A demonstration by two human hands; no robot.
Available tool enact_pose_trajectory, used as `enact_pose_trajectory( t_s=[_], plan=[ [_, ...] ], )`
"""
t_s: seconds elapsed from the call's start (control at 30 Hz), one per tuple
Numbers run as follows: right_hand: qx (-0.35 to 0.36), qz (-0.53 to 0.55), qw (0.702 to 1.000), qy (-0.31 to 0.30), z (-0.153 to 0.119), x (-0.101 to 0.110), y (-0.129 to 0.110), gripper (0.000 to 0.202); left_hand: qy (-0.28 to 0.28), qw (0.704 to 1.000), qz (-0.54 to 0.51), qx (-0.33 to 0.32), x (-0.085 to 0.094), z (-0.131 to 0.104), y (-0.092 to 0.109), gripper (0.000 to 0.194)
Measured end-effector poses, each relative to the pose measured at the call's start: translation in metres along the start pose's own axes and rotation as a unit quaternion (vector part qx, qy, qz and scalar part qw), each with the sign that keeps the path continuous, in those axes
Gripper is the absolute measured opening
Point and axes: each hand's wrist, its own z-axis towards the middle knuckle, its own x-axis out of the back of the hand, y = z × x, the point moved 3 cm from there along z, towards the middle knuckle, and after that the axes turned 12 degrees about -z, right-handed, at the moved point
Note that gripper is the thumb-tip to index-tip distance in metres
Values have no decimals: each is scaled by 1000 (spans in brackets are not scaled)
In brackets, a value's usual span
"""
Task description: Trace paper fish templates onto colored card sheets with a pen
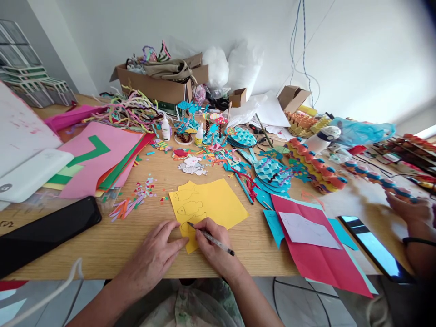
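A sheet of yellow paper (pixel 221 200) lies on the wooden table with fish outlines (pixel 189 208) drawn down its left side. In my right hand (pixel 218 247) is a pen (pixel 218 241), its tip on the paper near the lowest outline. My left hand (pixel 159 252) rests flat at the paper's lower left edge, thumb and fingers apart. Beyond the paper lie white cut-out fish (pixel 192 166) with drawn markings. Small paper scraps (pixel 145 188) and thin strips (pixel 124 209) are scattered to the left.
Left are a black phone (pixel 51 234), a white power bank (pixel 36 175) and pink paper (pixel 105 150). Right are blue paper fish (pixel 270 172), red paper (pixel 316 254) and another phone (pixel 374 247). Another person's hand (pixel 407 209) holds a colourful paper strip. Behind stands a cardboard box (pixel 153 86).
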Motion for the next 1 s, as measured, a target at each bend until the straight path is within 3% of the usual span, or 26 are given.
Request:
enact_pose_trajectory(
  t_s=[0.47, 1.0],
  plan=[
    [20, -9, 1000, 14, -1, 4, -1, 9, 11, 1000, 2, -4, 1, 1, 1, 34],
    [-4, 34, 999, 4, 0, 10, -2, 10, 3, 1000, -5, -2, 0, -2, -2, 33]
  ],
)
